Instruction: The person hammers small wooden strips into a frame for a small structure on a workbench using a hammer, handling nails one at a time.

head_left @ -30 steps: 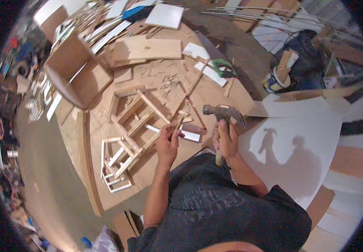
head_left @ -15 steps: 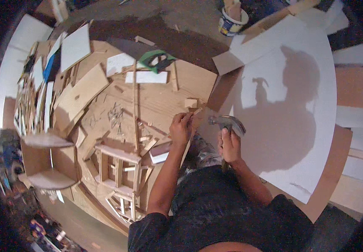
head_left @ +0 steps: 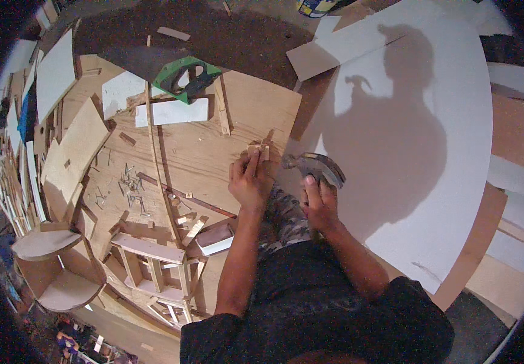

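My right hand (head_left: 320, 205) is closed round the handle of a claw hammer (head_left: 315, 165), high up near its head. The hammer's steel head stands just beyond my fingers, with the claw pointing right. My left hand (head_left: 248, 183) has its fingertips closed on a small wooden block (head_left: 263, 149) near the board's right edge. A thin sliver of wood shows at the block's top; my fingers partly hide how it sits. Loose nails (head_left: 129, 185) lie scattered on the wooden board (head_left: 256, 100), left of my left hand.
A green-handled saw (head_left: 186, 79) and a white strip (head_left: 174, 113) lie at the board's far side. A small wooden frame (head_left: 149, 247) stands near left, beside a curved corner shelf (head_left: 61, 291). Offcuts fill the far left. A large white panel (head_left: 389, 182) lies right.
My left hand has moved from holding a small wood piece in the air to touching the block on the board. My right hand keeps the hammer. The view has shifted.
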Demonstrator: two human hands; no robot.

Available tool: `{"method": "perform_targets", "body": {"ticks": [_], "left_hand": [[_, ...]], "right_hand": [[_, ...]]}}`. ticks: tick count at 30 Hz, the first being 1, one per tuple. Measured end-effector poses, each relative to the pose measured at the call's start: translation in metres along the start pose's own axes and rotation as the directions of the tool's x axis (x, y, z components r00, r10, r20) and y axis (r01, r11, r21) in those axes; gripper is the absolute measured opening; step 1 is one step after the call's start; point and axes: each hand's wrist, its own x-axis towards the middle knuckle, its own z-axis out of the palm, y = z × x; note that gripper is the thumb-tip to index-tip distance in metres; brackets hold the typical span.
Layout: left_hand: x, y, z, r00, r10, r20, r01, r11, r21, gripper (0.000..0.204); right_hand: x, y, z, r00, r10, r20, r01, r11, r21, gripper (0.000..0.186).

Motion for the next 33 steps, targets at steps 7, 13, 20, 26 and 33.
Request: {"method": "perform_targets", "body": {"ticks": [7, 13, 20, 26, 33], "left_hand": [[0.005, 0.004, -0.006, 1.000, 0.009, 0.005, -0.010, 0.998, 0.065, 0.031], [0.007, 0.010, -0.009, 0.999, -0.045, 0.012, 0.044, 0.998, 0.045, 0.031], [0.007, 0.008, -0.010, 0.995, -0.074, 0.064, 0.076, 0.997, -0.029, 0.034], [0.007, 0.008, -0.006, 0.999, -0.045, 0.009, 0.045, 0.999, 0.023, 0.027], [0.009, 0.007, -0.007, 1.000, -0.028, 0.014, 0.027, 0.999, 0.042, 0.022]], "right_hand": [[0.044, -0.013, 0.024, 0.922, -0.331, 0.202, 0.388, 0.797, -0.463, 0.027], [0.054, -0.018, 0.039, 0.848, -0.462, 0.259, 0.517, 0.617, -0.593, 0.027], [0.060, -0.002, 0.042, 0.867, -0.375, 0.328, 0.492, 0.535, -0.687, 0.027], [0.061, -0.031, 0.043, 0.799, -0.518, 0.305, 0.586, 0.558, -0.588, 0.029], [0.060, -0.024, 0.032, 0.856, -0.370, 0.361, 0.508, 0.473, -0.720, 0.025]]}}
